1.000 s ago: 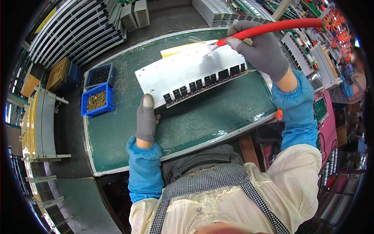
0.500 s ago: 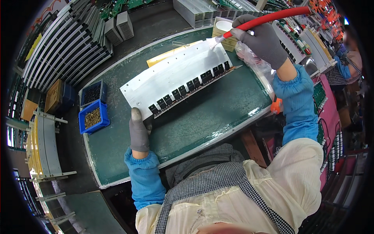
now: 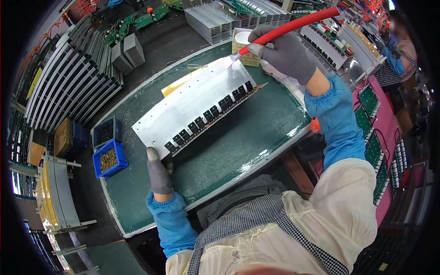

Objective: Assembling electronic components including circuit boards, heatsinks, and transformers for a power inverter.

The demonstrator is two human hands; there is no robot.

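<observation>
A long silver metal plate (image 3: 192,98) is held slanted over the green mat, a row of black transistors (image 3: 214,111) along its near edge. My left hand (image 3: 159,173), in a grey glove, is closed on the plate's near left corner, thumb on top; the fingers beneath are mostly hidden. In my right hand (image 3: 286,56), also gloved, is a brush with a thick red handle (image 3: 298,24). Its whitish bristles (image 3: 232,58) touch the plate's far right end. Just beyond my right hand stands a white round tub (image 3: 242,37) in a yellowish box (image 3: 250,58).
On the left, a blue bin (image 3: 110,159) holds small brass-coloured parts, beside a dark bin (image 3: 106,133) of black pieces. Finned metal heat sinks (image 3: 68,73) stand at the far left. Behind the plate lies a yellow strip (image 3: 176,85). A co-worker (image 3: 401,57) is at the far right.
The whole view has shifted, so the plate, brush and both hands appear farther left. The brush is still against the plate's far right end, and both grips are unchanged.
</observation>
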